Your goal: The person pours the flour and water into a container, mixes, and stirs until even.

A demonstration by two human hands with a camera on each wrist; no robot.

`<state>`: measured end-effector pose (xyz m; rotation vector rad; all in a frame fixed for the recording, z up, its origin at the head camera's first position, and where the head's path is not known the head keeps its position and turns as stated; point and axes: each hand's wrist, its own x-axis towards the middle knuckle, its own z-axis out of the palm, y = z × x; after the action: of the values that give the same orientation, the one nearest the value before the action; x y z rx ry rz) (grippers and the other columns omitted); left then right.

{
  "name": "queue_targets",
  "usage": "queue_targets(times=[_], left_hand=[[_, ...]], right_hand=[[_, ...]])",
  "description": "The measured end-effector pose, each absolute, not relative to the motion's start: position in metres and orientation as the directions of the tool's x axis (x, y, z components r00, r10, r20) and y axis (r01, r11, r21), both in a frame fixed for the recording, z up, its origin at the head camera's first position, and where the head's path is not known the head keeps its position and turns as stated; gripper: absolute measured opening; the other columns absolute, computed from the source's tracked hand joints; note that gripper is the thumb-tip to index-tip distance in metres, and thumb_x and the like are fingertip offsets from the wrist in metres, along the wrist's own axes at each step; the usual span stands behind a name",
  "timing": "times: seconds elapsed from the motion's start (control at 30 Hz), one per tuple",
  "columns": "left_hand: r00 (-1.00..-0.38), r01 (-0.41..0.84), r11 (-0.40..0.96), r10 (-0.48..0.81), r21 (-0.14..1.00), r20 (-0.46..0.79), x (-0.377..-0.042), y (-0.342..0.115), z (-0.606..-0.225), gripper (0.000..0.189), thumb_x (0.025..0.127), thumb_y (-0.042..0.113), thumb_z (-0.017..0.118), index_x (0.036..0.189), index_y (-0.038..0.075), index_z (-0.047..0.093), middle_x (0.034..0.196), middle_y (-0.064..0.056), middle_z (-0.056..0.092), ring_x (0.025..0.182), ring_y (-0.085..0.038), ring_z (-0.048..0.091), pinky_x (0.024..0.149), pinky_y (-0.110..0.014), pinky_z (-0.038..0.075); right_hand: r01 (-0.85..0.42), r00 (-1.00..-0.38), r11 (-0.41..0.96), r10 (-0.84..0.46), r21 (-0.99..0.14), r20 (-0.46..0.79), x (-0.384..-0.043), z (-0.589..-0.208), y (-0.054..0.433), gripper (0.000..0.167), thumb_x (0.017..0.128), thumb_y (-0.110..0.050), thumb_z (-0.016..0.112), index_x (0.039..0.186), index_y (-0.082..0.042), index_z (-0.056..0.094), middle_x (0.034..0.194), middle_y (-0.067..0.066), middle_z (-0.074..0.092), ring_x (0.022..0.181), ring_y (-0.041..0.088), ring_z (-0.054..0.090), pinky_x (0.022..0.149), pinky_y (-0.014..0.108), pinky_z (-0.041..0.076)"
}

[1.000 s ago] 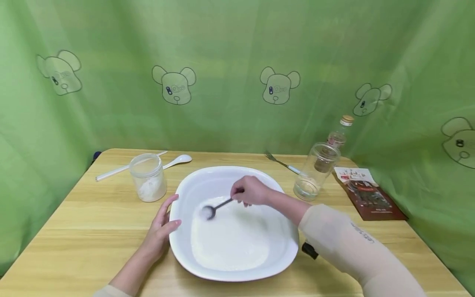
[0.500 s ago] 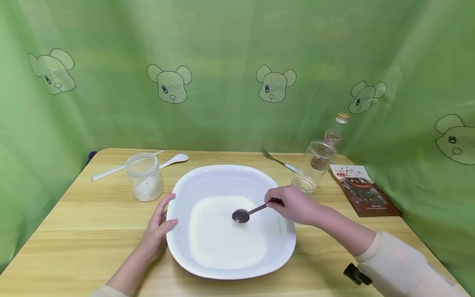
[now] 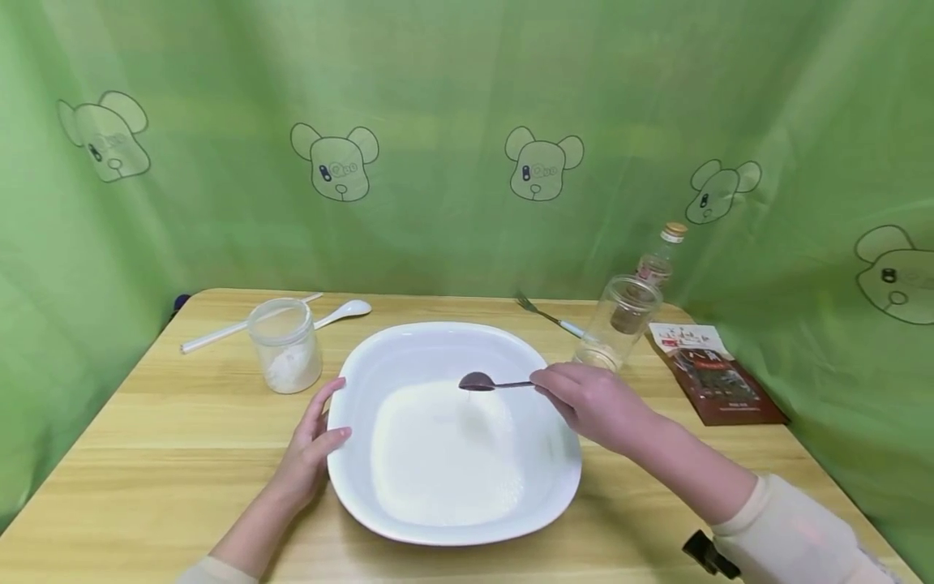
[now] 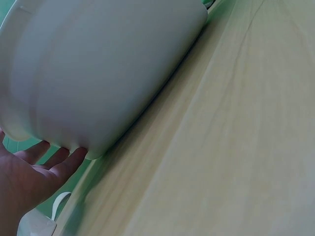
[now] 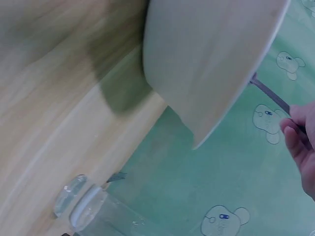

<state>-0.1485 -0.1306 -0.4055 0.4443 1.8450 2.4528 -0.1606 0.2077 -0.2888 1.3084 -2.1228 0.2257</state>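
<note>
A large white basin (image 3: 456,328) stands on the wooden table. My left hand (image 3: 308,454) holds its left side, with thumb and forefinger at the rim; in the left wrist view, several fingertips press against the outer wall. My right hand (image 3: 594,405) pinches the handle of a dark measuring spoon (image 3: 477,381). The spoon hangs over the basin, its rounded back up and its hollow facing down. In the right wrist view the basin wall hides the spoon's head. Something pale covers the basin floor; I cannot tell whether it is liquid.
Left of the basin stands a clear jar (image 3: 286,349) of white powder, by a white spoon (image 3: 346,311) and a white stick (image 3: 219,337). To the right are a fork (image 3: 547,315), a glass jar (image 3: 620,320), a capped bottle (image 3: 657,264) and a dark red packet (image 3: 722,385).
My right hand has moved right across the basin with the measuring spoon. The spoon, hollow upward half a second ago, has turned over and risen slightly. My left hand stays on the basin.
</note>
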Motion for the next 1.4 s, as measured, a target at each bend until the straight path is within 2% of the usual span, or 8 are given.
queue_targets(times=[0.13,0.27,0.37,0.43,0.77,1.07,1.27,1.4], left_hand=[[-0.959,0.136,-0.292,0.203,0.947,0.200,-0.148,-0.130,-0.405,0.060,0.078,-0.002,0.044,0.133,0.011,0.023,0.123,-0.028,0.032,0.097,-0.031,0.051,0.070,-0.043,0.048],[-0.959,0.131,-0.293,0.205,0.947,0.196,-0.148,-0.130,-0.405,0.060,0.078,-0.001,0.044,0.133,0.012,0.023,0.123,-0.027,0.032,0.096,-0.030,0.051,0.070,-0.041,0.049],[-0.960,0.130,-0.291,0.202,0.948,0.194,-0.148,-0.130,-0.405,0.059,0.078,-0.001,0.043,0.132,0.012,0.024,0.123,-0.027,0.033,0.096,-0.030,0.051,0.070,-0.041,0.049],[-0.960,0.130,-0.291,0.201,0.948,0.193,-0.148,-0.130,-0.405,0.059,0.078,-0.002,0.043,0.132,0.012,0.024,0.123,-0.027,0.033,0.096,-0.029,0.052,0.069,-0.041,0.049],[-0.959,0.128,-0.296,0.205,0.947,0.193,-0.148,-0.128,-0.404,0.059,0.078,0.000,0.043,0.132,0.014,0.024,0.123,-0.026,0.032,0.096,-0.029,0.051,0.072,-0.044,0.048],[-0.963,0.133,-0.301,0.185,0.944,0.194,-0.146,-0.129,-0.406,0.058,0.078,0.000,0.043,0.132,0.015,0.026,0.119,-0.024,0.035,0.094,-0.027,0.053,0.070,-0.042,0.048],[-0.961,0.136,-0.308,0.192,0.942,0.201,-0.146,-0.129,-0.407,0.058,0.079,-0.001,0.043,0.132,0.015,0.026,0.119,-0.024,0.034,0.094,-0.026,0.052,0.070,-0.042,0.049],[-0.957,0.145,-0.306,0.198,0.941,0.212,-0.147,-0.128,-0.407,0.058,0.079,-0.002,0.042,0.132,0.014,0.025,0.119,-0.025,0.034,0.095,-0.026,0.052,0.070,-0.043,0.048]], right_hand=[[-0.860,-0.291,0.485,-0.722,0.160,0.628,-0.160,-0.291,0.210,0.032,0.092,-0.020,0.036,0.085,-0.001,0.061,0.075,0.005,0.059,0.066,0.018,0.058,0.056,0.026,0.050],[-0.851,-0.437,0.521,-0.624,-0.071,0.648,-0.157,-0.294,0.214,0.007,0.080,-0.001,0.057,0.083,-0.005,0.061,0.076,0.004,0.059,0.063,0.012,0.053,0.054,0.018,0.046],[-0.782,-0.588,0.554,-0.506,-0.285,0.630,-0.154,-0.299,0.217,0.027,0.066,0.014,0.063,0.078,-0.010,0.062,0.074,0.002,0.058,0.060,0.008,0.049,0.048,0.015,0.043],[-0.730,-0.665,0.552,-0.437,-0.404,0.606,-0.151,-0.304,0.219,0.028,0.065,0.015,0.064,0.075,-0.011,0.062,0.072,0.001,0.058,0.058,0.007,0.048,0.045,0.017,0.043],[-0.512,-0.858,0.390,-0.262,-0.765,0.441,-0.145,-0.320,0.235,0.013,0.069,0.013,0.061,0.072,0.001,0.059,0.077,0.011,0.060,0.069,0.013,0.055,0.051,0.021,0.047],[-0.447,-0.894,0.142,-0.031,-0.883,0.447,-0.146,-0.319,0.277,0.012,0.070,0.016,0.058,0.077,0.007,0.060,0.084,0.006,0.061,0.073,0.012,0.056,0.053,0.020,0.047],[-0.468,-0.884,-0.013,0.001,-0.884,0.468,-0.193,-0.388,0.373,0.019,0.073,0.011,0.059,0.092,0.011,0.057,0.098,0.018,0.057,0.074,0.021,0.056,0.058,0.027,0.050],[-0.415,-0.907,-0.067,0.113,-0.907,0.407,-0.214,-0.430,0.425,0.028,0.074,0.011,0.058,0.101,0.012,0.053,0.103,0.022,0.055,0.078,0.024,0.057,0.062,0.030,0.051]])
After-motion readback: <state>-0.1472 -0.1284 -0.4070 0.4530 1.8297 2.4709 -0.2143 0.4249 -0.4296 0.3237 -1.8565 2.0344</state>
